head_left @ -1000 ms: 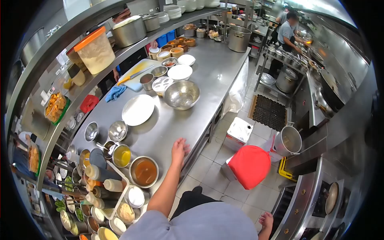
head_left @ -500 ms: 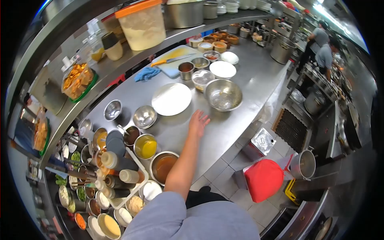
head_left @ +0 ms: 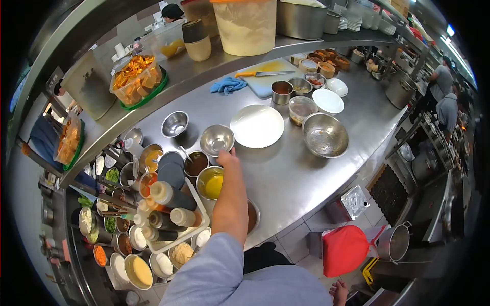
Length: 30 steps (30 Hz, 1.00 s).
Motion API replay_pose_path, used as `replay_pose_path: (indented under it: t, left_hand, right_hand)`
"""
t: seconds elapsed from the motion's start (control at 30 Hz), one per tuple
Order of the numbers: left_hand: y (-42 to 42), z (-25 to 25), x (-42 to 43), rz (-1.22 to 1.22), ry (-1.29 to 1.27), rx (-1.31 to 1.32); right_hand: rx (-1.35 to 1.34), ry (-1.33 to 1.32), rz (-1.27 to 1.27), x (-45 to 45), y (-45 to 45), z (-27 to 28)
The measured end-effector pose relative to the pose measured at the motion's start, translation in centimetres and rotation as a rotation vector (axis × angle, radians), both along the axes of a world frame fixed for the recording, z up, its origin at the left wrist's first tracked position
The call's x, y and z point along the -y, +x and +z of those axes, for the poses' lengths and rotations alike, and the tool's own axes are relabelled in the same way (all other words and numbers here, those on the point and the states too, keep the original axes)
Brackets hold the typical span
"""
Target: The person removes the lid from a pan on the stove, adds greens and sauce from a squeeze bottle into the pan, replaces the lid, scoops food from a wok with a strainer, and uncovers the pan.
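My left hand (head_left: pixel 228 158) reaches over the counter, its fingers closed at the near rim of a small metal bowl (head_left: pixel 217 140). Just below the wrist stands a metal pot of yellow liquid (head_left: pixel 211 183), beside a pot of dark sauce (head_left: pixel 196 164). Another small metal bowl (head_left: pixel 174 124) lies to the left. Right of the hand is a large white plate (head_left: pixel 257 126). Low at the right edge of my body hangs my right hand (head_left: pixel 338 291), with loosely bent fingers apart and nothing visible in it.
Squeeze bottles (head_left: pixel 176 196) crowd a white tray at the lower left. A large metal bowl (head_left: pixel 325 135) sits near the counter's right edge. A knife (head_left: pixel 265 74) rests on the cutting board (head_left: pixel 263 91). Overhead runs a shelf (head_left: pixel 204 66). Co-workers (head_left: pixel 448 109) stand far right.
My left hand has moved left and back from the open counter to the small metal bowl. My right hand has come into view at the bottom. The view has shifted left.
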State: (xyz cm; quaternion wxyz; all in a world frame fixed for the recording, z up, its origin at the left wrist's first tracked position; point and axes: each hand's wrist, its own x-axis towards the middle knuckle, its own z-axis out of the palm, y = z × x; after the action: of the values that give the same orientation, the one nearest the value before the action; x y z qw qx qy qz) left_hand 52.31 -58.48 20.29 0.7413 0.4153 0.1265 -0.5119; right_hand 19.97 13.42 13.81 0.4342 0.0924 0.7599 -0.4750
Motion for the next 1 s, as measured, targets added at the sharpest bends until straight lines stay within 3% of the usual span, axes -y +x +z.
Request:
replay_pose_path:
  t: [0.1, 0.17, 0.23, 0.33, 0.5, 0.67, 0.77, 0.83, 0.9, 1.0]
  left_hand:
    - [1.1, 2.0, 1.9, 0.078, 0.004, 0.03]
    - [2.9, 2.2, 4.5, 0.104, -0.359, 0.133]
    - [5.8, 4.4, 7.2, 0.17, -0.174, 0.111]
    - [10.5, 6.0, 9.5, 0.168, -0.22, 0.175]
    - [16.8, 5.0, 11.2, 0.164, -0.041, 0.262]
    - [17.1, 7.2, 10.3, 0.169, 0.003, 0.23]
    - [17.2, 6.0, 11.3, 0.197, -0.065, 0.219]
    - [16.9, 4.3, 12.4, 0.212, -0.101, 0.207]
    - [16.0, 2.9, 13.4, 0.075, -0.252, 0.121]
    - [8.9, 5.8, 10.6, 0.028, -0.349, 0.095]
  right_hand:
    - [0.002, -0.006, 0.064, 0.3, 0.4, 0.3]
    - [0.02, 0.016, 0.099, -0.1, 0.7, 0.5]
    - [0.005, 0.081, 0.138, -1.1, 1.4, 1.2]
    - [-0.082, 0.19, 0.216, -2.5, 3.1, 3.8]
    - [-0.211, 0.284, 0.298, -2.9, 6.2, 9.3]
    - [-0.272, 0.288, 0.277, -3.7, 7.3, 11.0]
    - [-0.193, 0.366, 0.178, -4.7, 6.5, 8.7]
    - [-0.212, 0.314, 0.183, -6.5, 4.7, 3.9]
    - [0.015, 0.185, -0.086, -6.9, 3.9, 0.5]
    - [0.042, 0.205, -0.097, -6.2, 3.6, -1.0]
